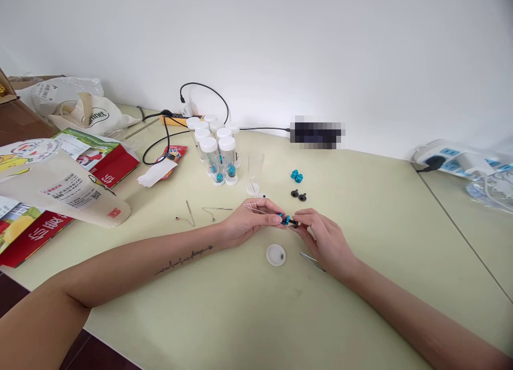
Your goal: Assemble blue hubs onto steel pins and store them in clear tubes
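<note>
Blue balls [231, 171] inside clear white-capped tubes [227, 153]; white lid [276, 255] nearby

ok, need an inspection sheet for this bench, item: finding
Surface: pale green tabletop, seam at right; spills, nothing seen.
Job's things: two loose shiny teal pieces beyond two black stemmed pieces; round white dish nearer the person, small dark bit inside; clear white-capped tubes upright, several showing teal balls.
Clutter: red-and-green printed packaging and translucent printed plastic cup at left.
Grippers: left hand has fingertip grip on small blue piece; right hand on small black piece.
Cables: black cable runs along wall to pixelated dark object.
Surroundings: white wall; white power strip, black plug in.
</note>
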A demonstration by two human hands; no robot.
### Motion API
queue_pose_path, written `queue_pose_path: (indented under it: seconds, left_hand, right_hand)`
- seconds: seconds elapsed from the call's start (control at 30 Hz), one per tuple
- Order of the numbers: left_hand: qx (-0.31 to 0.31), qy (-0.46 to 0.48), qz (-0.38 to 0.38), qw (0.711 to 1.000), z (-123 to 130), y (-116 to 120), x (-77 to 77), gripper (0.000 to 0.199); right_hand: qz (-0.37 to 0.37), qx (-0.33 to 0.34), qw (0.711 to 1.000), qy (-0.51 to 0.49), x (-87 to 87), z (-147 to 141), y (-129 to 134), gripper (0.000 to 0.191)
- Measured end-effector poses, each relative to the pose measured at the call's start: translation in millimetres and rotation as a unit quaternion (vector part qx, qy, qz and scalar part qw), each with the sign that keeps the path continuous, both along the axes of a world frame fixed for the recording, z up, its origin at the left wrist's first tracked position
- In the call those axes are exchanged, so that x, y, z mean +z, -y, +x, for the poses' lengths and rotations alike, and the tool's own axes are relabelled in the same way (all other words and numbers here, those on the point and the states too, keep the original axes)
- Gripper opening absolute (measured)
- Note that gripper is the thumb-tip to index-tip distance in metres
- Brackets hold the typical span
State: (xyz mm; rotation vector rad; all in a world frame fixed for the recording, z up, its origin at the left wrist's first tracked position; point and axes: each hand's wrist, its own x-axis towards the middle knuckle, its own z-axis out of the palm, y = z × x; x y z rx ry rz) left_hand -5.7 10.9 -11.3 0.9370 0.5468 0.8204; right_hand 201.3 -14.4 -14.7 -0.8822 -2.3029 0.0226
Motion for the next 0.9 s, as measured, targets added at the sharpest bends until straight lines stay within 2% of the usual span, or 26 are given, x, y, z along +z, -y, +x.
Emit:
queue_pose_path:
  seconds: [0.3, 0.9]
  left_hand:
    - [0.004, -0.007, -0.008, 1.0, -1.0, -1.1, -0.2, 0.021]
    - [0.003, -0.011, -0.009, 1.0, -1.3, -1.3, -1.4, 0.019]
  right_hand:
    - [0.022, -0.007, 1.0, 0.004, -1.6, 0.2, -0.4, 0.016]
    - [-0.03, -0.013, 0.999, -0.006, 1.0, 1.3, 0.5, 0.011]
